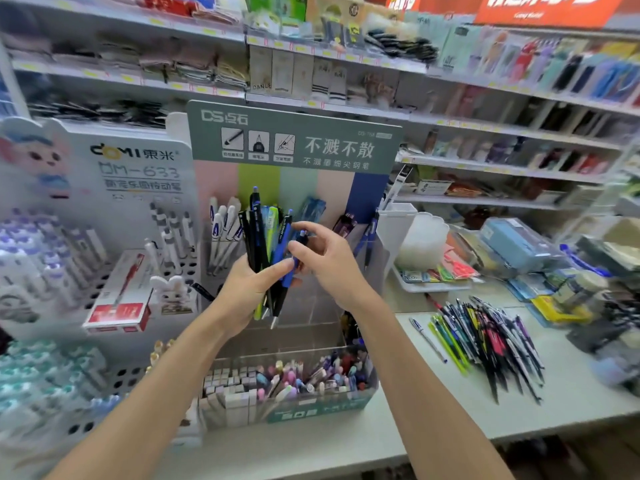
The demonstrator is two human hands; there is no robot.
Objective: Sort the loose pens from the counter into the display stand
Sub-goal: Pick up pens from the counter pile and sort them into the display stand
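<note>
The left hand (pixel 247 289) is curled round a bundle of pens (pixel 259 237), black, blue and green. Their caps fan out above the fist and their tips poke out below it. The palm hides the middle of the barrels, so the pens cannot be counted.

The right hand (pixel 329 259) is just beside it. Its thumb and forefinger pinch the upper end of a blue pen (pixel 286 280), which leans against the bundle. The other fingers are spread loosely. The left thumb covers part of this pen, so it is unclear whether the pen has left the bundle.

Both hands are raised in front of the display stand (pixel 294 140), which has a green header card. Its clear compartments are hard to tell apart. White pens (pixel 221 230) stand in a left one and a few blue pens (pixel 369 237) in a right one. Mixed small stationery fills the front tray (pixel 287 379).

The loose pens (pixel 485 341) lie in a heap on the white bench (pixel 571 393), to the right of the stand and well apart from both hands.

A white DOMI stand (pixel 138 161) with a red box (pixel 119 296) on it stands at the left. Its lower part, the shelves (pixel 502 133) behind and the bench's right end are too blurred to read.
</note>
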